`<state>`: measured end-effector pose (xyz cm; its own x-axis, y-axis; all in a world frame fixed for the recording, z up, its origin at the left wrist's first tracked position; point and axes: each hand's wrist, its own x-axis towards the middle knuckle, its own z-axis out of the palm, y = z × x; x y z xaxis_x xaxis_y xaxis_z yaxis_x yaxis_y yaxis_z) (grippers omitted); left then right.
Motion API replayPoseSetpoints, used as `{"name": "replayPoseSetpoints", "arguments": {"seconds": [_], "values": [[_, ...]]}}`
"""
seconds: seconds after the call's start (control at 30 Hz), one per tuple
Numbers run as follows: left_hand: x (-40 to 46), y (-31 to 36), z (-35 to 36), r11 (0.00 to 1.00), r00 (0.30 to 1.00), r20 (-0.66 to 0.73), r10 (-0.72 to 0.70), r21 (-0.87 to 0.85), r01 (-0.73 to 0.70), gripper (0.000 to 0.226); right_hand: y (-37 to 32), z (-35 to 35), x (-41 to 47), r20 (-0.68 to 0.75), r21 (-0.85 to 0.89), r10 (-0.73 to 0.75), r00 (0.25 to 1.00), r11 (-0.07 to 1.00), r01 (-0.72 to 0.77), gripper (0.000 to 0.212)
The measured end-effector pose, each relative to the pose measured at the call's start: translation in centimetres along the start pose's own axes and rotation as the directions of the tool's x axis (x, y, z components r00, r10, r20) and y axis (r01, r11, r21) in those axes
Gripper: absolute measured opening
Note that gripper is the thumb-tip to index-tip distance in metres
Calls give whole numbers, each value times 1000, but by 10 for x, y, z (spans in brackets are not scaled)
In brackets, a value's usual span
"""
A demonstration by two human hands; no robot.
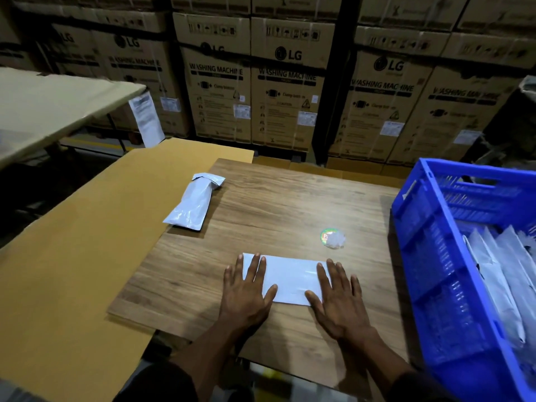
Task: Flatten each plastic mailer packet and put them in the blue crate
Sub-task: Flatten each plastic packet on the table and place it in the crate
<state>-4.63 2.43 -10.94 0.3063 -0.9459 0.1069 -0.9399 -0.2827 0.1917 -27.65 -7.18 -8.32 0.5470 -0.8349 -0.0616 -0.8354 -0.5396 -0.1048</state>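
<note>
A white plastic mailer packet (290,278) lies flat on the wooden table (290,204) near its front edge. My left hand (246,291) presses its left end with fingers spread straight. My right hand (338,297) presses its right end the same way. A second mailer packet (194,203), puffy and with a folded top, lies at the table's left edge, partly over the cardboard. The blue crate (429,256) stands at the right and holds several flattened white packets (504,271).
A round sticker with a crumpled bit of clear plastic (333,237) lies just beyond the flat packet. A large brown cardboard sheet (72,242) covers the surface to the left. Stacked washing machine cartons (261,82) form a wall behind the table.
</note>
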Motion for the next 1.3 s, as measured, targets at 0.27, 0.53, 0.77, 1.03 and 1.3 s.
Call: {"name": "replayPoseSetpoints", "arguments": {"seconds": [0.27,0.53,0.77,1.03,1.3], "values": [[12,20,-9,986,998,-62,-30,-163,20,67,-7,-16,-5,15,-14,-21,1000,1000,21,75],[7,30,6,977,992,-74,100,-184,-112,61,-26,-18,11,125,-14,-191,974,981,194,86],[7,-11,8,998,999,21,50,-32,-49,67,-7,-22,1,11,-106,-327,945,939,326,77],[4,-11,-4,977,977,-17,212,-5,-213,82,-20,-17,3,-221,-224,-460,860,882,415,14],[14,-7,-19,954,960,-95,265,168,-247,73,-33,-36,1,-264,-274,-642,720,766,582,29]]}}
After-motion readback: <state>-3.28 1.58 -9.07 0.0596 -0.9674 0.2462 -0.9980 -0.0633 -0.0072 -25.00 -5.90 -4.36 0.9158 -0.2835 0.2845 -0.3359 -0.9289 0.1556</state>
